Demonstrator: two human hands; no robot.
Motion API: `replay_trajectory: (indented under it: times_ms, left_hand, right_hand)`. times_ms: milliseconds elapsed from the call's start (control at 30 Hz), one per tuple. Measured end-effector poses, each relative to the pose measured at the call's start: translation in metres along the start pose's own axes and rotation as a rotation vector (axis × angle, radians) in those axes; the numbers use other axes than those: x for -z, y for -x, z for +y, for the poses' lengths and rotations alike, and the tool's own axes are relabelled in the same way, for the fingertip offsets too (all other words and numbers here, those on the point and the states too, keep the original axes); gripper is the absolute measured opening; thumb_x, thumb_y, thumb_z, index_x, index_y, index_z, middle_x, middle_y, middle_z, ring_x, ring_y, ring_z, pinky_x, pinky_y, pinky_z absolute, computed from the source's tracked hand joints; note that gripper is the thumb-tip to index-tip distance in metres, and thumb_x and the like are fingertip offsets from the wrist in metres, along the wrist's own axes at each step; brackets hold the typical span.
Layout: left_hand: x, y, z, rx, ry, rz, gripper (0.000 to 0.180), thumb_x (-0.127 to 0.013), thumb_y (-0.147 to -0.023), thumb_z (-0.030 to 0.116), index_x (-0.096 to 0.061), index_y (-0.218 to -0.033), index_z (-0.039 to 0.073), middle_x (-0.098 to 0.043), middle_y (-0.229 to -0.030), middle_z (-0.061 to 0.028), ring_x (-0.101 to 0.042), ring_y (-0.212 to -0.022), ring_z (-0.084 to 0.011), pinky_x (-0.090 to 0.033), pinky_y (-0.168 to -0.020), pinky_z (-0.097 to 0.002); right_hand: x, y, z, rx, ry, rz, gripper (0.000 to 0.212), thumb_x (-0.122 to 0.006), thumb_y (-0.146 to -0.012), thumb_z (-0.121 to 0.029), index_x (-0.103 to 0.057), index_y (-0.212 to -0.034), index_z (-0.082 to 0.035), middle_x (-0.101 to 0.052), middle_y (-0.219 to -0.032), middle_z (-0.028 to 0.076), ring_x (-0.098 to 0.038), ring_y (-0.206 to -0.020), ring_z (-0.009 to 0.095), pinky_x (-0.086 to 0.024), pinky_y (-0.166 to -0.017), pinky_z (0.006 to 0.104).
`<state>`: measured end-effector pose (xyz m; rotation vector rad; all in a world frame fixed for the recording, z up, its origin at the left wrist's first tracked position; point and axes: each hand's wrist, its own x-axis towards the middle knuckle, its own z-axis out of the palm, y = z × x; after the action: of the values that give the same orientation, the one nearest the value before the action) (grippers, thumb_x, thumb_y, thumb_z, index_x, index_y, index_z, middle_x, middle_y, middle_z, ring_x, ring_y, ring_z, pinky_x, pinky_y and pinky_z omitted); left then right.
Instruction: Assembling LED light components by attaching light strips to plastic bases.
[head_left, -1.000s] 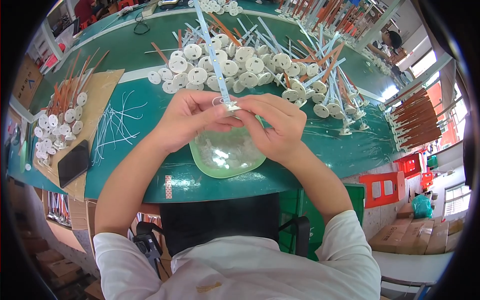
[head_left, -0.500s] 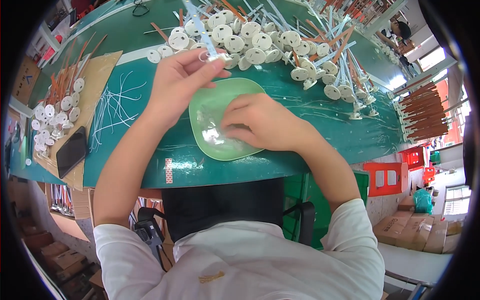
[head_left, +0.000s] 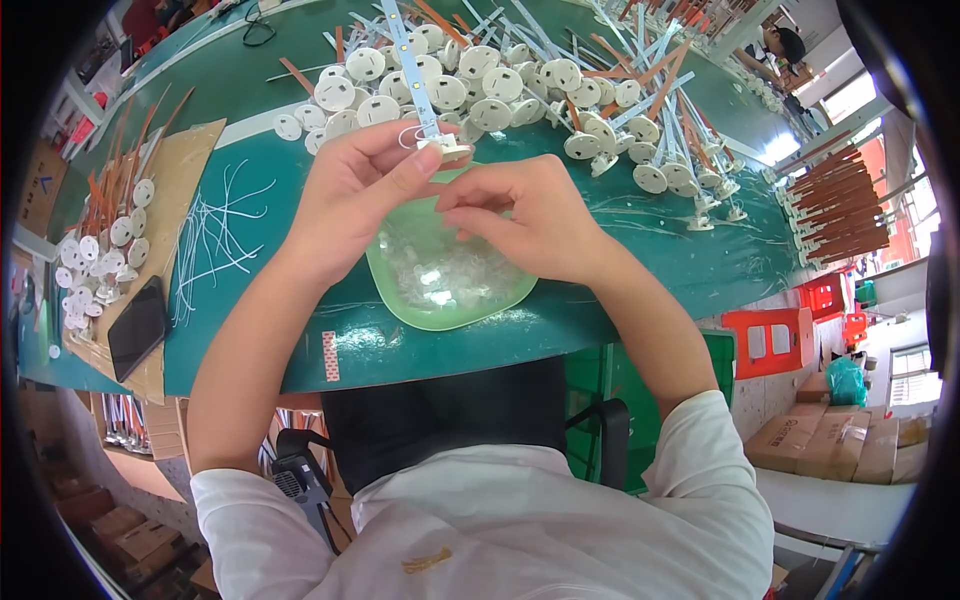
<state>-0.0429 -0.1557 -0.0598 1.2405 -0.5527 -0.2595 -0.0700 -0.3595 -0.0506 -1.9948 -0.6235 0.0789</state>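
Note:
My left hand [head_left: 350, 195] grips an LED strip light [head_left: 411, 72] by its white round base [head_left: 448, 150], thumb and fingers closed round it. The narrow strip stands up from the base, and a thin white wire loops beside it. My right hand [head_left: 535, 222] is just right of the base, over a pale green bowl [head_left: 400, 312]. Its thumb and forefinger are pinched together; whatever is between them is too small to make out. Small clear pieces [head_left: 445, 272] lie in the bowl.
Many similar strip lights with white discs [head_left: 495, 85] are heaped beyond the bowl. At left are loose white wires [head_left: 215, 240], a black phone [head_left: 138, 328] and more strips on cardboard [head_left: 195, 190]. Brown strips [head_left: 845, 210] are stacked far right. A co-worker [head_left: 775, 55] sits at back right.
My right hand has risen out of the bowl toward the base, its fingers now pinched. My left hand has come slightly down and right with the LED strip light.

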Motion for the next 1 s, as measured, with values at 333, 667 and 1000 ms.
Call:
replay_trajectory:
  times_ms: [333, 667, 1000]
  left_hand:
    - [-0.006, 0.002, -0.002, -0.048, 0.053, 0.097, 0.034, -0.064, -0.095, 0.012, -0.059, -0.125, -0.002, -0.064, -0.121, -0.011, -0.061, -0.11, -0.0156, -0.05, -0.094, -0.033]
    - [-0.013, 0.01, -0.008, 0.009, 0.278, 0.044, 0.038, -0.062, -0.095, 0.012, -0.05, -0.13, 0.001, -0.058, -0.131, -0.0188, -0.058, -0.12, -0.0223, -0.048, -0.102, -0.0346]
    - [-0.011, 0.004, -0.01, 0.03, 0.386, 0.159, 0.038, -0.064, -0.095, 0.013, -0.053, -0.129, 0.0, -0.063, -0.123, -0.0189, -0.062, -0.114, -0.022, -0.05, -0.098, -0.0318]
  right_hand:
    - [-0.007, 0.0, -0.008, 0.168, -0.12, 0.369, 0.008, -0.071, -0.083, -0.003, -0.069, -0.091, 0.001, -0.071, -0.083, 0.007, -0.069, -0.074, 0.014, -0.056, -0.065, 0.0249]
    - [-0.009, -0.006, 0.002, 0.806, 0.391, 0.598, 0.019, -0.073, -0.074, 0.007, -0.071, -0.091, 0.0, -0.07, -0.078, 0.011, -0.067, -0.064, 0.023, -0.053, -0.055, 0.0281]
    - [-0.012, -0.01, 0.008, 0.854, 0.434, 0.541, 0.025, -0.069, -0.069, 0.008, -0.071, -0.092, 0.001, -0.068, -0.088, 0.012, -0.065, -0.069, 0.025, -0.053, -0.058, 0.0302]
